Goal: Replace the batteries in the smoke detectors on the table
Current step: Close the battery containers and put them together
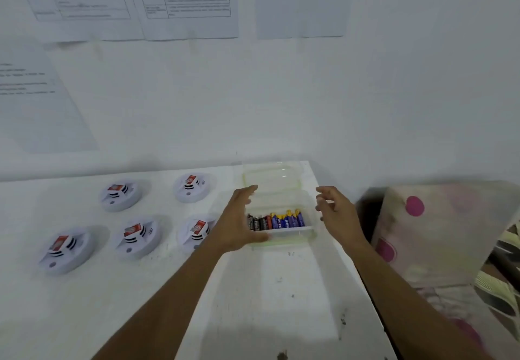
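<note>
The left hand [242,219] reaches forward with its fingers spread and mostly straight, spanning the left end of a clear plastic container [292,233]. Its thumb lies along the container's near wall and its fingertips are up by the far corner; whether the thumb truly presses the wall cannot be told. The right hand [334,213] hangs just off the container's right end, apart from it, with its fingers loosely curled and nothing in them. Between the two hands, inside the container, a row of batteries [289,219] stands against the near wall. The ones closer to the left hand are dark, and the ones closer to the right hand are blue and yellow. Just beyond the fingertips of both hands lies the container's clear lid [271,176], swung open and back on the white table [281,289]. Out to the left of the left hand sit five white round smoke detectors [138,237] in two rows, three nearer and two farther, each carrying a red and white piece on top. The closest one is partly hidden behind the left wrist. To the right of the right forearm, off the table edge, is a pale cloth [436,233] with pink spots. Printed papers [191,2] hang on the wall [281,100] beyond both hands.
</note>
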A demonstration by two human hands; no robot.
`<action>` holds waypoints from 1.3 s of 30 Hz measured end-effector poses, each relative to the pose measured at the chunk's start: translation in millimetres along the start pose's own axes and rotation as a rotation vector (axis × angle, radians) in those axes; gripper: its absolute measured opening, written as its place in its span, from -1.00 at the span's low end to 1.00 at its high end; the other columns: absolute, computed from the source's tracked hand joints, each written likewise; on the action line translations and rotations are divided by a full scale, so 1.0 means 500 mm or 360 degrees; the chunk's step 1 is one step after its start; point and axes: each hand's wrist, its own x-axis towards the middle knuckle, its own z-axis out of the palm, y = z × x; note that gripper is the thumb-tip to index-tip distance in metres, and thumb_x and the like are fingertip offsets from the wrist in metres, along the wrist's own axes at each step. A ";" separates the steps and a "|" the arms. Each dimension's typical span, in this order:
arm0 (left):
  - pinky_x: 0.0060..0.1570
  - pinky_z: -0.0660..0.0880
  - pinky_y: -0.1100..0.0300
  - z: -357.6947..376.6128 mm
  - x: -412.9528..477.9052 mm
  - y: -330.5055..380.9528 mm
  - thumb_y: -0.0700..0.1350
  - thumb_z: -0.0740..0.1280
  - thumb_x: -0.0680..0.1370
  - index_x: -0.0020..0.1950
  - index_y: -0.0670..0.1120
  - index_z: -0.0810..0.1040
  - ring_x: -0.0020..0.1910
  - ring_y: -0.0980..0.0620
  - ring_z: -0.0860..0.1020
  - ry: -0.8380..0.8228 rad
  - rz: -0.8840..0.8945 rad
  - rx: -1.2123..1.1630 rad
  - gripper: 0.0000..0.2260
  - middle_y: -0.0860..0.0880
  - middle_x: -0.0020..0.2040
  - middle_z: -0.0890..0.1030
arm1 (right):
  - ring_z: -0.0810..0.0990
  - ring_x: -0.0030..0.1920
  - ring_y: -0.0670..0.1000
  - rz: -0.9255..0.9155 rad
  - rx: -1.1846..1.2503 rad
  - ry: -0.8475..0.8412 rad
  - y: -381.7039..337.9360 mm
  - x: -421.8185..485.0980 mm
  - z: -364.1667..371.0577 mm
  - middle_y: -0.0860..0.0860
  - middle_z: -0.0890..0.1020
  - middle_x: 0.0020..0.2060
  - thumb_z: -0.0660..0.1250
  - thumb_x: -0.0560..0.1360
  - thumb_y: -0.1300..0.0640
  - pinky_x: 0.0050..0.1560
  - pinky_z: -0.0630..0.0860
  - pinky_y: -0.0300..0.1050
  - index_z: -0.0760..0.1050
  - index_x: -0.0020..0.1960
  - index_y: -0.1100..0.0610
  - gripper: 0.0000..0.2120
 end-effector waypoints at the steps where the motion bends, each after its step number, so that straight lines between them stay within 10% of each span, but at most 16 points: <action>1: 0.30 0.38 0.20 -0.007 -0.004 -0.003 -0.05 0.66 0.23 0.50 0.11 0.20 0.30 0.15 0.37 0.0025 0.0007 -0.0013 -0.04 0.11 0.38 0.28 | 0.61 -0.07 0.02 0.0030 -0.0068 -0.0021 0.007 0.003 -0.004 -0.02 0.62 0.01 0.27 0.59 0.14 0.01 0.55 -0.08 0.51 0.19 0.02 -0.81; 10: 0.27 0.36 0.23 -0.074 -0.040 -0.018 -0.05 0.66 0.24 0.50 0.08 0.17 0.32 0.16 0.34 0.0097 -0.0048 0.0041 -0.03 0.12 0.41 0.28 | 0.56 -0.02 0.03 0.0272 -0.0573 -0.0295 0.026 0.011 0.021 -0.03 0.54 -0.02 0.53 0.36 0.02 0.05 0.55 -0.03 0.39 0.32 -0.04 -0.41; 19: 0.32 0.33 0.18 -0.067 -0.040 -0.017 -0.06 0.66 0.23 0.50 0.13 0.17 0.33 0.17 0.35 0.0077 0.0003 -0.0075 -0.02 0.13 0.40 0.30 | 0.64 -0.02 0.16 0.0678 0.0588 -0.0241 0.012 0.002 -0.057 0.19 0.63 0.03 0.51 0.37 0.37 -0.06 0.58 -0.02 0.33 0.41 0.13 -0.32; 24: 0.34 0.34 0.15 -0.053 -0.036 -0.013 0.00 0.67 0.20 0.49 0.14 0.18 0.33 0.22 0.36 0.0065 0.0004 -0.0138 -0.01 0.16 0.39 0.31 | 0.62 -0.12 0.09 0.0553 0.0878 -0.0150 -0.047 -0.005 -0.129 0.21 0.61 0.00 0.41 0.44 0.42 -0.31 0.57 -0.26 0.37 0.39 0.19 -0.44; 39: 0.25 0.33 0.17 0.000 -0.034 0.009 0.02 0.66 0.23 0.57 0.14 -0.01 0.40 0.06 0.31 -0.0116 -0.0066 -0.0120 0.11 0.08 0.44 0.26 | 0.62 -0.16 0.00 -0.0199 0.0887 0.0312 -0.249 -0.047 -0.177 0.05 0.68 -0.13 0.45 0.42 0.36 -0.04 0.54 -0.12 0.54 0.20 0.09 -0.61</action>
